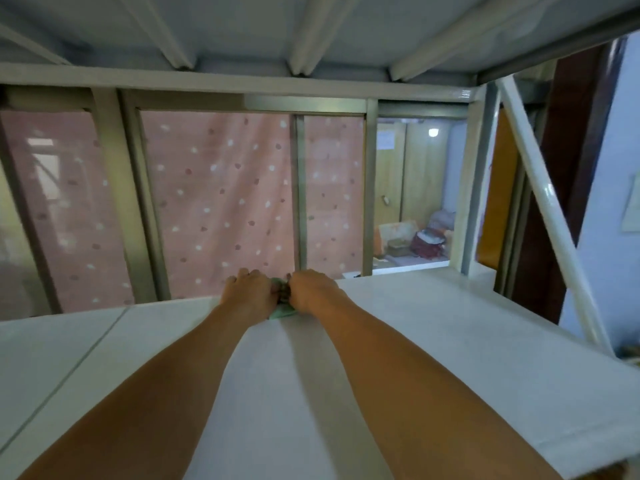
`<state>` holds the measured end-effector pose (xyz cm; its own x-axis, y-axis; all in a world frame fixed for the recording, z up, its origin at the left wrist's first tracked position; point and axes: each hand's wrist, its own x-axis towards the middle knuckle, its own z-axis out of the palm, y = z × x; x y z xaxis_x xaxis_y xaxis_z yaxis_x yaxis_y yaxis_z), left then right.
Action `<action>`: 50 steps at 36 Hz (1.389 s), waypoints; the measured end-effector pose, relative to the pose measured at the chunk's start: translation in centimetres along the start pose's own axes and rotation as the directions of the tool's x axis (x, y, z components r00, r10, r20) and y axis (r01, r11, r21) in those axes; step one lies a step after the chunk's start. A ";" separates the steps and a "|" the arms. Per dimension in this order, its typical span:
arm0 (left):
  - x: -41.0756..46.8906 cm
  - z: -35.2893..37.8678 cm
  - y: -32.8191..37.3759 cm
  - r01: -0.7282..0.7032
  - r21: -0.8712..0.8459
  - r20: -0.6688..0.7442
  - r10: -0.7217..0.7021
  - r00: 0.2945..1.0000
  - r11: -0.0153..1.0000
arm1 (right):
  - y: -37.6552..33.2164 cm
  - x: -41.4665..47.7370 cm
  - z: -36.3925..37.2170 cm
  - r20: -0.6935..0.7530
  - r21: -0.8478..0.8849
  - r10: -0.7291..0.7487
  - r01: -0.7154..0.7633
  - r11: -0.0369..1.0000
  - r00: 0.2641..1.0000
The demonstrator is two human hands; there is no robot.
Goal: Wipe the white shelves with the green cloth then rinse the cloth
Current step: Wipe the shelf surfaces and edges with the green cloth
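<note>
A white shelf board (433, 334) stretches across the lower half of the view. Both my arms reach over it to its far edge. My left hand (247, 289) and my right hand (311, 289) press side by side on the green cloth (281, 311). Only a small strip of the cloth shows between and under the hands; most of it is hidden. The cloth lies flat against the shelf near the back edge.
Another white shelf with ribs (301, 32) hangs close overhead. A white diagonal brace (550, 209) runs down the right side. Behind the shelf stand a grey frame (301, 188) and a pink dotted curtain (221, 202). Clutter on a floor (415, 240) shows at the back right.
</note>
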<state>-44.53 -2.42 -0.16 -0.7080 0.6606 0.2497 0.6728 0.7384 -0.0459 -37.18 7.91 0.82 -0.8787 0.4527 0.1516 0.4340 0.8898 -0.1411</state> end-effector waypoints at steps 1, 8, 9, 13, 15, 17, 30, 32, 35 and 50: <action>0.2 0.0 1.3 -0.010 -0.004 0.001 0.010 1.000 1.000 | 1.2 -0.3 -0.2 -0.007 -0.004 0.005 -0.005 1.000 1.000; 1.4 -0.3 9.9 -0.078 -0.075 -0.013 0.077 0.997 0.994 | 9.4 -1.5 -1.3 -0.035 -0.009 0.088 -0.089 0.996 0.995; 1.6 -0.2 11.0 -0.080 -0.080 -0.021 0.078 0.997 0.994 | 10.5 -1.6 -1.5 -0.033 -0.009 0.097 -0.098 0.995 0.995; 2.5 -0.1 14.9 -0.076 -0.131 -0.051 0.070 0.996 0.988 | 14.4 -2.0 -1.7 -0.057 -0.045 0.116 -0.118 0.992 0.992; 2.9 -0.1 16.8 -0.087 -0.157 -0.053 0.080 0.995 0.984 | 16.2 -2.1 -1.7 -0.079 -0.062 0.131 -0.136 0.989 0.988; 3.8 0.2 18.6 -0.125 -0.160 -0.053 0.118 0.992 0.979 | 18.1 -2.5 -2.0 -0.065 -0.085 0.146 -0.151 0.985 0.987; 9.4 2.5 30.9 -0.316 -0.247 -0.104 0.300 0.948 0.916 | 30.1 -4.3 -4.7 -0.096 -0.093 0.304 -0.312 0.945 0.948; 9.3 2.3 32.2 -0.334 -0.246 -0.115 0.314 0.942 0.910 | 31.2 -4.5 -4.7 -0.119 -0.124 0.297 -0.310 0.942 0.948; 9.7 2.5 33.6 -0.344 -0.258 -0.138 0.318 0.938 0.903 | 32.4 -5.1 -4.8 -0.139 -0.148 0.315 -0.334 0.931 0.939; 7.6 1.3 38.1 -0.414 -0.235 -0.139 0.391 0.910 0.880 | 35.5 -6.8 -5.0 -0.086 -0.176 0.356 -0.365 0.914 0.931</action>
<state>-24.56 30.86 -1.27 -0.3514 0.8708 0.3440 0.9351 0.3443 0.0837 -14.81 36.67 -0.34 -0.6465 0.7427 0.1745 0.7528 0.6581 -0.0121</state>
